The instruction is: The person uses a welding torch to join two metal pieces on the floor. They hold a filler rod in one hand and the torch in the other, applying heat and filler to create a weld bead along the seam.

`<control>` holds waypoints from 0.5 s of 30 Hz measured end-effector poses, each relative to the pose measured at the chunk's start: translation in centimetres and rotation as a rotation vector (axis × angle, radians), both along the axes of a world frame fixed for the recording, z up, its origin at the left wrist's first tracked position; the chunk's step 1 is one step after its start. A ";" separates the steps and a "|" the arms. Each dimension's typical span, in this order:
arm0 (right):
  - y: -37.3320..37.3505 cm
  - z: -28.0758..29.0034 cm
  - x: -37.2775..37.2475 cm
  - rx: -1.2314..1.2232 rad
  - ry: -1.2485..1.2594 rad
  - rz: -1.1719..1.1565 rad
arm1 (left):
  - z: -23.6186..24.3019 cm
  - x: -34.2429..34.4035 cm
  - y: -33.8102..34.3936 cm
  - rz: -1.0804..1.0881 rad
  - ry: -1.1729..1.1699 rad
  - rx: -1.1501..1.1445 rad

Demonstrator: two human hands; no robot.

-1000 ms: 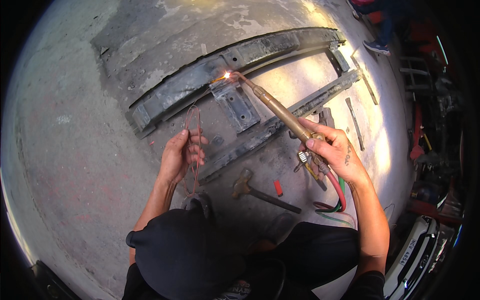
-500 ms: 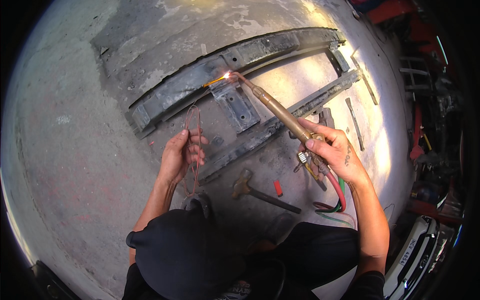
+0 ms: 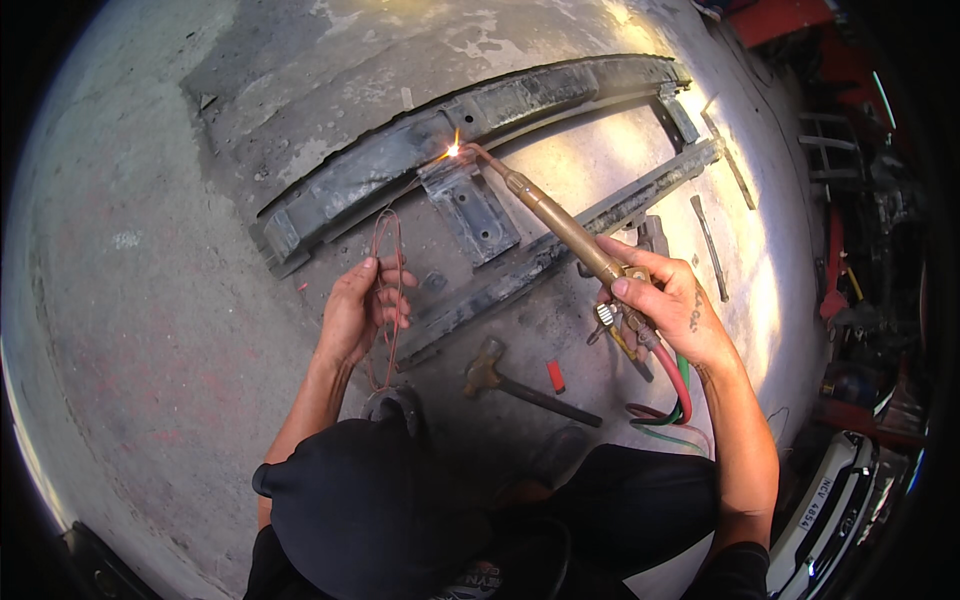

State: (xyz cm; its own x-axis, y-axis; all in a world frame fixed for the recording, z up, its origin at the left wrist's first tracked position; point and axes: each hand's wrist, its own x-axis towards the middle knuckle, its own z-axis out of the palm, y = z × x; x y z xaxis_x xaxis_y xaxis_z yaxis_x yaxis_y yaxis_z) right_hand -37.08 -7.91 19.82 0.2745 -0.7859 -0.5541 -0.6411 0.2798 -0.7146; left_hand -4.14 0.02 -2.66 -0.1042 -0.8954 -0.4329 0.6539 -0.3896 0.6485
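My right hand (image 3: 665, 300) is closed round the handle of a brass gas welding torch (image 3: 560, 232). Red and green hoses (image 3: 680, 385) run from its rear end. The bent torch tip points at a seam on a dark curved metal beam (image 3: 375, 165), where a bright flame (image 3: 454, 151) burns. A bracket plate (image 3: 470, 210) with holes joins the beam there. In my left hand (image 3: 362, 312) is a coil of thin copper-coloured filler wire (image 3: 388, 222), pinched between thumb and fingers. The wire's free end reaches up toward the flame.
A second metal bar (image 3: 570, 248) lies nearer, below the beam. Close to me are a hammer (image 3: 520, 388) and a small red lighter-like piece (image 3: 556, 377) on the concrete. A chisel-like rod (image 3: 710, 250) lies to the right. Car parts (image 3: 850, 200) crowd the far right.
The glow at the torch tip has changed: the long orange streak toward the left is shorter and a small flame now rises upward. Both hands stay nearly in place.
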 end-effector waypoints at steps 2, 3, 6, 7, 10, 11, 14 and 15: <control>0.0 0.0 0.0 0.001 -0.002 0.000 | -0.1 0.0 0.0 0.001 0.003 0.000; 0.0 0.0 0.0 0.001 -0.002 -0.001 | -0.1 0.0 0.0 0.002 0.005 0.001; 0.0 0.0 0.0 0.003 0.000 0.001 | -0.1 0.0 0.0 0.001 0.005 -0.001; 0.0 0.0 -0.1 0.000 -0.001 0.002 | 0.0 0.0 0.0 -0.001 0.004 -0.002; 0.0 0.1 -0.1 0.012 0.008 -0.002 | 0.0 0.0 -0.1 -0.002 0.004 -0.002; 0.0 0.2 0.0 0.022 0.009 -0.006 | 0.0 0.0 0.0 -0.001 0.004 -0.003; -0.1 0.3 0.1 0.043 0.007 -0.017 | 0.0 0.0 0.0 0.001 0.004 -0.002; 0.0 0.3 0.0 0.041 0.005 -0.019 | 0.0 0.0 -0.1 0.002 0.003 -0.001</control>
